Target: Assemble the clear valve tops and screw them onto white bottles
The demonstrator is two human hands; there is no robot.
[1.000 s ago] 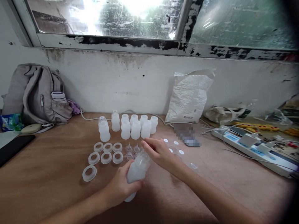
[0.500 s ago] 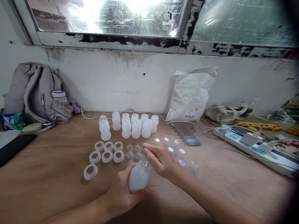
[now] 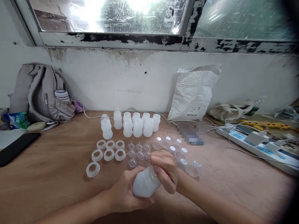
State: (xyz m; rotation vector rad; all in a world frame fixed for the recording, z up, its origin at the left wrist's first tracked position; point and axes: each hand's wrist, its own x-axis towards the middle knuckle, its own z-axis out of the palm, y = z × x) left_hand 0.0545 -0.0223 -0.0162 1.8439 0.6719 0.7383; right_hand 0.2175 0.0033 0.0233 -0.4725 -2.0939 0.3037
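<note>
My left hand point(image 3: 125, 194) is closed around the lower body of a milky white baby bottle point(image 3: 142, 184), which lies tilted with its top up and to the right. Over that top end my right hand point(image 3: 166, 171) is curled in a grip on the clear cap point(image 3: 153, 175), its fingers hiding the tip. Just beyond my hands are several clear nipples point(image 3: 132, 164) in rows. To their left lie several translucent collar rings point(image 3: 98, 169), and several clear dome caps point(image 3: 191, 170) stand to the right, partly behind my right forearm.
Several open white bottles point(image 3: 137, 127) stand farther back, beside two capped bottles point(image 3: 106, 129). A grey backpack point(image 3: 38, 93) and black phone point(image 3: 20, 148) are at left. Against the wall leans a silvery bag point(image 3: 192, 93). A power strip point(image 3: 252, 146) with cables lies at right.
Both hands and the bottle have moved slightly right, and the bottle leans over more. My right hand has turned over the top, its knuckles now facing up. More nipples show.
</note>
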